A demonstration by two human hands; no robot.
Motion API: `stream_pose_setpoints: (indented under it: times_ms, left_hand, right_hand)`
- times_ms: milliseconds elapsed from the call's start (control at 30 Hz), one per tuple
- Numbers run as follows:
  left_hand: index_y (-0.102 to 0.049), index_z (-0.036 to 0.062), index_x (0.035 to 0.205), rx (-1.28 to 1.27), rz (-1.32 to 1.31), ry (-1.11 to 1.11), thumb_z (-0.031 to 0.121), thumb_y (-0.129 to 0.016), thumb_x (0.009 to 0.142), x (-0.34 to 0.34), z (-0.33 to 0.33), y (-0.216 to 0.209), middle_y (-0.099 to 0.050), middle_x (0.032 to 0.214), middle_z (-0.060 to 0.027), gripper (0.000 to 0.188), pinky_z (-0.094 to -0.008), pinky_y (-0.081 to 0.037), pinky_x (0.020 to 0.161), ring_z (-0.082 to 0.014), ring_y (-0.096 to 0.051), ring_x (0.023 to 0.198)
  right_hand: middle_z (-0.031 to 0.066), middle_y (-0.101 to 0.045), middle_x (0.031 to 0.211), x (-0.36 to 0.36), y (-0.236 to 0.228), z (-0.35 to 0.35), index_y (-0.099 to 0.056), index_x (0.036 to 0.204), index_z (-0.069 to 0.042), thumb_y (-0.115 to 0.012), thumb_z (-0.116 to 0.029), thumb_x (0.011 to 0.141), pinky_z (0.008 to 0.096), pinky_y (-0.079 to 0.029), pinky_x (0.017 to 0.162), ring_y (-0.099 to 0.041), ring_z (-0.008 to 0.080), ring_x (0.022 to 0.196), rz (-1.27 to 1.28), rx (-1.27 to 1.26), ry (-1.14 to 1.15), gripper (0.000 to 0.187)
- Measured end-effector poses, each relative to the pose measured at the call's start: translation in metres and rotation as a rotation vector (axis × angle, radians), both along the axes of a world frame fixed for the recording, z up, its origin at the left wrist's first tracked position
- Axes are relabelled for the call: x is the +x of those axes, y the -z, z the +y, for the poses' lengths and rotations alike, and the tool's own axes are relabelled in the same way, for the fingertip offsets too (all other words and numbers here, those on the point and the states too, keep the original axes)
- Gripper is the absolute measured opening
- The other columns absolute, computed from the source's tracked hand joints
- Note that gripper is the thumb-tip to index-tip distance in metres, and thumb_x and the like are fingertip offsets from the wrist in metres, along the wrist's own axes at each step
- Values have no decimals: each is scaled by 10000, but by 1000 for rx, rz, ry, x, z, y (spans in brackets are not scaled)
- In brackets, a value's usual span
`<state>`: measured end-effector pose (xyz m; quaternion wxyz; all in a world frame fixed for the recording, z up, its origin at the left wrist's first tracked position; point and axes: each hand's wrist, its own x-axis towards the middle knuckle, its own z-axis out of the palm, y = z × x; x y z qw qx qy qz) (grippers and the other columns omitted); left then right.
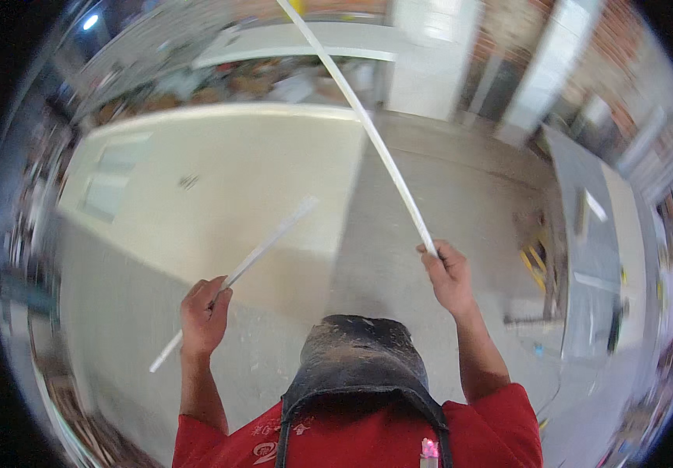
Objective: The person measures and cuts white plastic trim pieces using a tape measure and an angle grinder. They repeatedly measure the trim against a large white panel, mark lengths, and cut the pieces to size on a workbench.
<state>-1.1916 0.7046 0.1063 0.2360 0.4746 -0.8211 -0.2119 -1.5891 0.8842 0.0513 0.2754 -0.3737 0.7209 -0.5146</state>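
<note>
My left hand [205, 313] is closed around a short, flat white strip [270, 240], which slants up to the right and sticks out below the fist as well. A much longer white strip [383, 152] is gripped near its lower end by my right hand [447, 274]. That strip rises up and to the left, past the top edge of the picture. The two strips are apart from each other. Both are held in the air, and what they are made of cannot be told.
A large cream panel [227, 171] with pale rectangles at its left lies ahead of me. On the right stands a grey-topped table [595, 226], with a yellow object [535, 261] beside it. A white column [430, 62] and a long shelf [297, 39] are at the back.
</note>
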Motion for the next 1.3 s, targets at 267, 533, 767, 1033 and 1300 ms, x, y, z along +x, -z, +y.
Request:
stream_pose_setpoints:
  times_ms: [267, 533, 767, 1033, 1300]
  left_hand:
    - [-728, 76, 1088, -374, -205, 806, 140, -731, 894, -265, 77, -15, -613, 817, -108, 204, -438, -485, 643, -321, -617, 748]
    - [-742, 86, 1106, -408, -171, 1507, 195, -735, 906, -533, 287, 19, -651, 873, -127, 227, -455, -518, 694, -345, -644, 808]
    - [-739, 129, 1140, -367, 6, 1964, 285, -688, 939, -714, 496, 126, -647, 885, -98, 260, -457, -534, 697, -322, -660, 829]
    - [-697, 129, 1038, -164, -191, 2180, 279, -650, 958, -816, 639, 244, -655, 908, -116, 176, -480, -556, 733, -342, -681, 883]
    - [-692, 126, 1072, 10, -153, 2150, 289, -639, 965, -876, 640, 285, -625, 929, -103, 202, -478, -554, 673, -330, -671, 805]
  right_hand:
    - [-2, -549, 690, -82, -1, 266, -731, 1110, -11, -699, -215, 984, 276, -428, 584, -483, 75, 652, 135, -108, 711, 241]
    - [-26, -558, 742, -88, 16, 517, -726, 1160, 19, -610, -197, 1039, 244, -408, 605, -496, 63, 678, 283, -72, 1344, 273]
    - [14, -572, 801, -75, 42, 626, -713, 1100, 20, -667, -112, 994, 259, -413, 639, -497, 92, 721, 444, 64, 1828, 175]
    - [40, -530, 744, -126, 57, 644, -695, 1039, 31, -687, -72, 951, 303, -384, 597, -475, 143, 668, 493, 417, 1932, 136]
    - [42, -528, 739, -226, 47, 641, -704, 1020, 45, -692, -43, 933, 301, -363, 575, -473, 139, 663, 361, 503, 1921, 124]
